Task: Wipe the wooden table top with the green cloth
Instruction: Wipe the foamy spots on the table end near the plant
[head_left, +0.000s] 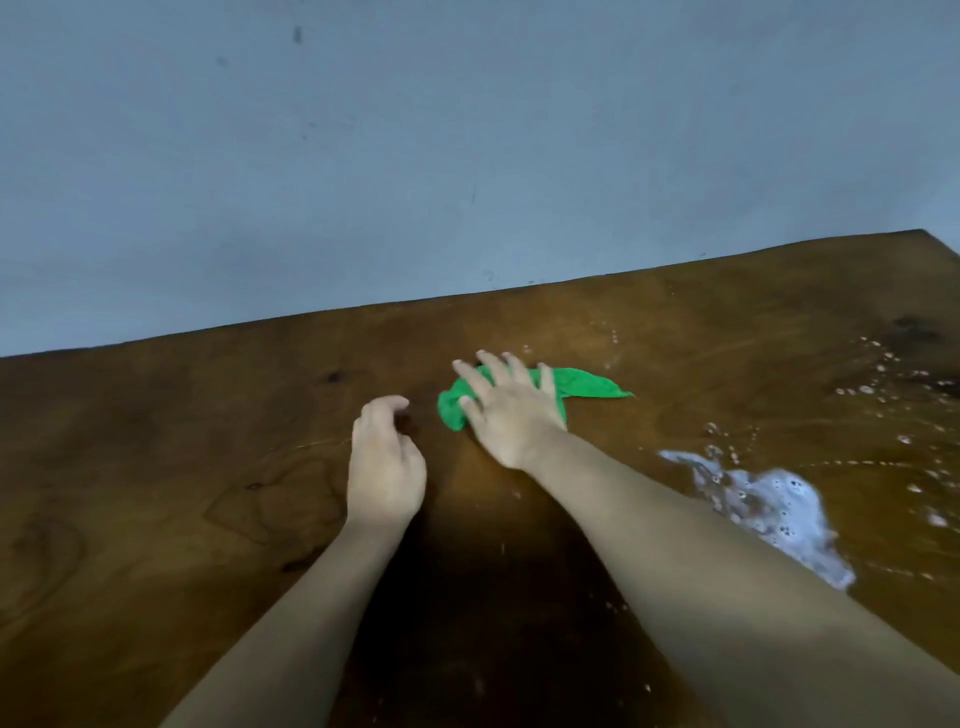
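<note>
Because the cloth (524, 395) is small, limp and probably damp, I judge it light and soft, apt to bunch or slide under a loose palm on the wet desk (156, 441); it handles best pressed flat from above over its thick bunched middle, not pinched by the thin tail that trails away from the foam (769, 509). It lies up-desk of the foam, toward the wall (415, 156), crumpled under my right hand (511, 410). That hand's fingers (491, 369) are spread wide and laid flat on the cloth, pressing rather than gripping. My left hand (384, 467) sits beyond the cloth from the foam, fingers loosely curled, holding nothing; whether it touches the desk I cannot tell.
</note>
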